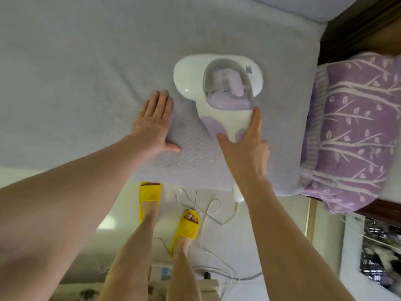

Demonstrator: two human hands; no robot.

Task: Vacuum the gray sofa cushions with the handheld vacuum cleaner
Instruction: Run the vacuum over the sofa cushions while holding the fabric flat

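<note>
Both forearms are reaching up from 6 o'clock over 2 yellow slippers [169, 213] and a white cord [208, 210] lying looped on the pale floor. Further out, the left hand [153, 124] is pressing flat on the gray cushion [86, 83], fingers straight and holding nothing, at 9 o'clock of the vacuum [219, 90]. The right hand [244, 148] is closing around the vacuum's handle, thumb on one side and index finger lying straight along the other; the grip looks loose. The vacuum's wide head is resting on the cushion toward 12 o'clock. At 3 o'clock, a purple leaf-patterned blanket [351, 131] is sitting beside it. Judging by this, a vacuuming stroke is under way; next calls for firming the grip and gliding the head across uncleaned fabric.
</note>
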